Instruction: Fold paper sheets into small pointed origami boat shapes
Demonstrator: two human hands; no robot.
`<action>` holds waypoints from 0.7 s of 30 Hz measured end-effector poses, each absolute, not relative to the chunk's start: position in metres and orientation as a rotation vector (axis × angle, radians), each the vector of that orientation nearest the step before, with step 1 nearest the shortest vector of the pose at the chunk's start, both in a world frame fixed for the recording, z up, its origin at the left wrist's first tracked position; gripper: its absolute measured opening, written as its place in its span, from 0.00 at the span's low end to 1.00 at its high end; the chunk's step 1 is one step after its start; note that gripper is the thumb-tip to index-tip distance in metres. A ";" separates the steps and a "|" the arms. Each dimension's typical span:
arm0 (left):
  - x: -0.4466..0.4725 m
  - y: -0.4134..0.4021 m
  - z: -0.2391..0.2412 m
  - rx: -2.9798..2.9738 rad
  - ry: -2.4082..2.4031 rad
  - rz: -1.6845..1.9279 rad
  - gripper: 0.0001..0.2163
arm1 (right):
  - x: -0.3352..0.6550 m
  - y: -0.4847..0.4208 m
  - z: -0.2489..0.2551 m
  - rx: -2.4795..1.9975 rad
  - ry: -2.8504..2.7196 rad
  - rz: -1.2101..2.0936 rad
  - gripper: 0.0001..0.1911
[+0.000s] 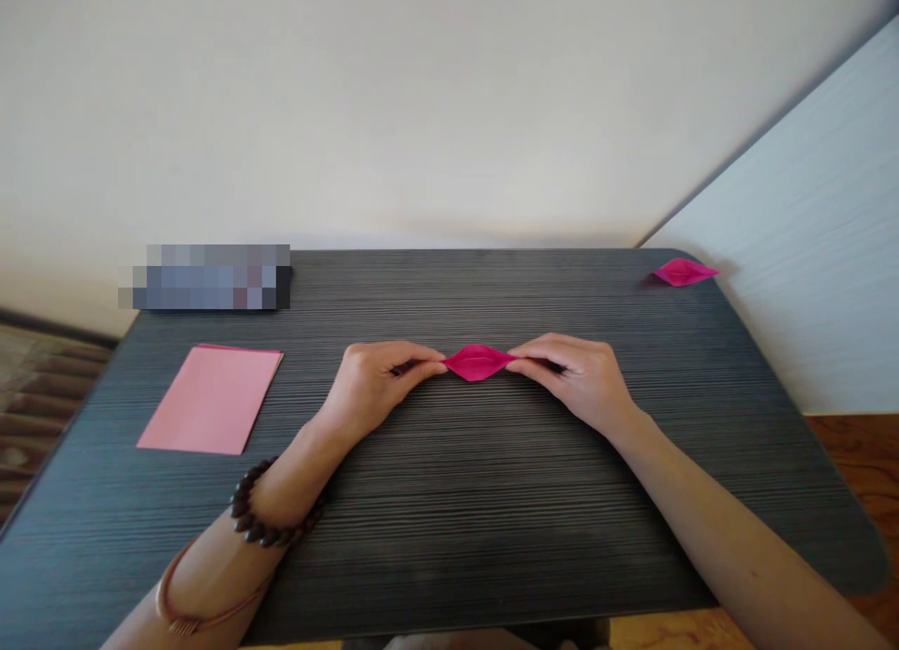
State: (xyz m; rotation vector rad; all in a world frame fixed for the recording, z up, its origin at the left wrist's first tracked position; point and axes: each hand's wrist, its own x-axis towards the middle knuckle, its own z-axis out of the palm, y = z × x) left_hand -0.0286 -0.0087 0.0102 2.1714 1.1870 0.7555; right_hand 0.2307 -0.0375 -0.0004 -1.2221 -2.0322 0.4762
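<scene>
A small bright pink folded paper boat (478, 361), with pointed ends and a hollow middle, is held level over the middle of the dark table. My left hand (383, 383) pinches its left tip between thumb and fingers. At the opposite tip, my right hand (572, 378) grips it the same way. A second pink folded paper boat (685, 273) of similar shape rests at the table's far right corner, apart from both hands. To the left of my left hand lies a stack of square pink paper (211, 402), light pink on top with a darker sheet showing underneath.
The dark wood-grain table (449, 538) stands against a pale wall (449, 107). A blurred-out object (214, 280) sits at its back left. A light panel (815, 228) rises along the right side, and ribbed brown material (42, 397) shows beyond the left edge.
</scene>
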 end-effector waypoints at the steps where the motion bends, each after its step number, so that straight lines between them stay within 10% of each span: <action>1: -0.028 -0.008 0.010 2.174 1.185 0.755 0.07 | 0.232 -0.037 -0.001 -1.234 -2.023 0.475 0.07; 21: -0.023 -0.006 0.002 2.095 1.234 0.730 0.09 | 0.239 -0.034 -0.002 -1.436 -1.769 0.693 0.11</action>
